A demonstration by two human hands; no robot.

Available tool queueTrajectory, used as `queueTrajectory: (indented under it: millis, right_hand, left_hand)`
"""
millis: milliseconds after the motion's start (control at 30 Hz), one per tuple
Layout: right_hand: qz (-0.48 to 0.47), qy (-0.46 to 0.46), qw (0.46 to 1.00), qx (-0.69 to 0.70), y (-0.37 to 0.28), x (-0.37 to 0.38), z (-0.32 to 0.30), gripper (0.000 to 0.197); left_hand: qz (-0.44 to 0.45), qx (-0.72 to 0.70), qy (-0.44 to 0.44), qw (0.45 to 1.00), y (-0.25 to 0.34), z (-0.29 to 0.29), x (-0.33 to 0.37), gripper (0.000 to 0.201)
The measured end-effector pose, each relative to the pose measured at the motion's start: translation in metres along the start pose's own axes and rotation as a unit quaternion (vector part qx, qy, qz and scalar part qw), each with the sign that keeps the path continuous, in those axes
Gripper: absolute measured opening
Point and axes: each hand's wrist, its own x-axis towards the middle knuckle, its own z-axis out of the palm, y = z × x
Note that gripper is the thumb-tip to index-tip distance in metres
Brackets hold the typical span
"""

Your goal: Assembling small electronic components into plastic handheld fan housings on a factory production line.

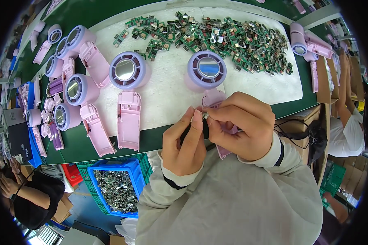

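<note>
My left hand (183,145) and my right hand (244,124) meet at the table's near edge, fingertips pinched together on a small pale part (205,116). Fingers cover most of it, so its kind cannot be made out. Under my right hand lies the open pink handle shell (214,97) of a handheld fan, partly hidden by the fingers. Its round lilac fan head (207,70) sits just beyond, on the white foam sheet. To the left lies another fan head (129,70) with an open handle (129,122).
Small green circuit boards (249,45) are heaped along the far side of the foam sheet (167,87). More fans (82,89) stand at the left. A blue crate (115,185) of small metallic parts is below the table. Other people work at both sides.
</note>
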Motion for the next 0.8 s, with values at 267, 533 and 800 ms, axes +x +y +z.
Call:
queueTrajectory:
  millis: [267, 533, 800]
  right_hand:
    - [0.028, -0.041, 0.998, 0.027, 0.0, 0.006, -0.021, 0.022]
    - [0.194, -0.186, 0.942, 0.201, 0.054, 0.085, -0.112, 0.012]
    - [0.187, -0.121, 0.969, 0.103, 0.212, 0.216, -0.154, 0.034]
  left_hand:
    - [-0.021, -0.032, -0.008, 0.999, 0.011, -0.006, 0.01, 0.046]
    - [0.021, 0.038, -0.101, 0.994, 0.012, -0.026, 0.07, 0.052]
    - [-0.044, 0.272, -0.117, 0.954, -0.007, 0.023, 0.094, 0.051]
